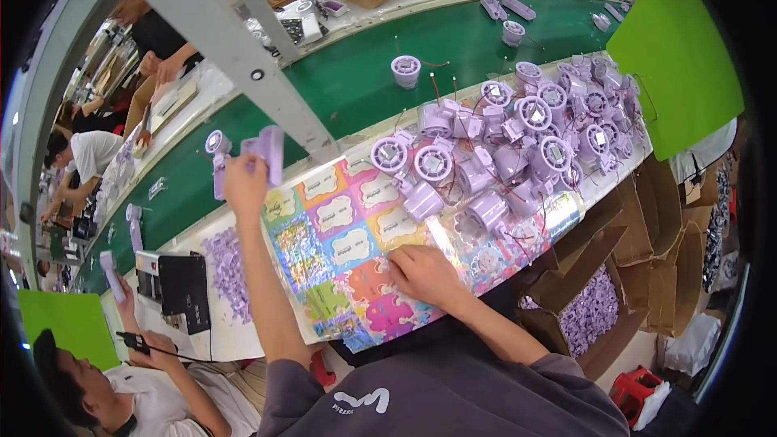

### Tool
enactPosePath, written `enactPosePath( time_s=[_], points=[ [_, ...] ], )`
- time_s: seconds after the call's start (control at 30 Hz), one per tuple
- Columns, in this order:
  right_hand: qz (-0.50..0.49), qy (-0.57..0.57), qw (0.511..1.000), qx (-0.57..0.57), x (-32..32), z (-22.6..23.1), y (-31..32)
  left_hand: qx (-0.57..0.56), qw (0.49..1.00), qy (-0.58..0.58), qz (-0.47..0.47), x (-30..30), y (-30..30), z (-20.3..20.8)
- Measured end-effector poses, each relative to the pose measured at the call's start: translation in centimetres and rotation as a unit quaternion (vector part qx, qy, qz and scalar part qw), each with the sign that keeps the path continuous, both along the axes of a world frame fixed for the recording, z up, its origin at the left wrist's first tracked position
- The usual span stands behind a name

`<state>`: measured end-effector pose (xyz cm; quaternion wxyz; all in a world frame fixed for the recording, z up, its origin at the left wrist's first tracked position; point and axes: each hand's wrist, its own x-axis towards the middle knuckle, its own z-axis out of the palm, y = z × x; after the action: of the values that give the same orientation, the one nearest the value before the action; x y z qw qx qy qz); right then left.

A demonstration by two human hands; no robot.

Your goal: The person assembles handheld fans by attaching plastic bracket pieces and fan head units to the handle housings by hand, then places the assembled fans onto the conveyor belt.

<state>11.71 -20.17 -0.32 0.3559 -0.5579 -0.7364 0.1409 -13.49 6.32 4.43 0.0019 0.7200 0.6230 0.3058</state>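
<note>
My left hand (245, 184) is raised at the edge of the green belt (340, 89), its fingers closed round a lilac plastic casing piece (273, 154). Another lilac part with a round white-centred head (217, 144) shows just beside that hand; I cannot tell whether the hand touches it. My right hand (425, 275) rests with curled fingers on colourful printed sticker sheets (352, 247); its fingertips are tucked under, so anything in them is hidden. Right of the sheets lies a big heap of lilac round fan housings (510, 158) with thin red wires.
Small lilac pieces (227, 271) are piled left of the sheets, near a black box (184, 293). One housing (405, 71) stands on the belt. Cardboard boxes (566, 316) sit at lower right. A grey metal post (267, 85) rises ahead. A co-worker (154, 388) sits at lower left.
</note>
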Motion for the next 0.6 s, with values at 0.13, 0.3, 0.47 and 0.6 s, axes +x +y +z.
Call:
enactPosePath(
  time_s=[0.13,0.3,0.47,0.6],
  points=[
    [-0.016,0.005,1.0,0.026,0.0,0.0,-0.5,-0.041,0.999,-0.021,-0.029,3.2,-7.9,-1.1],
    [-0.117,-0.013,0.989,0.094,0.0,-0.4,-1.2,-0.041,0.999,0.006,-0.031,4.8,-15.0,-3.0],
    [-0.253,-0.01,0.962,0.106,0.8,0.6,0.0,-0.122,0.992,0.004,-0.039,5.3,-20.7,-1.0],
    [-0.25,-0.04,0.962,0.101,1.7,0.7,2.1,-0.194,0.98,0.033,-0.03,5.2,-22.5,1.5]
  ],
)
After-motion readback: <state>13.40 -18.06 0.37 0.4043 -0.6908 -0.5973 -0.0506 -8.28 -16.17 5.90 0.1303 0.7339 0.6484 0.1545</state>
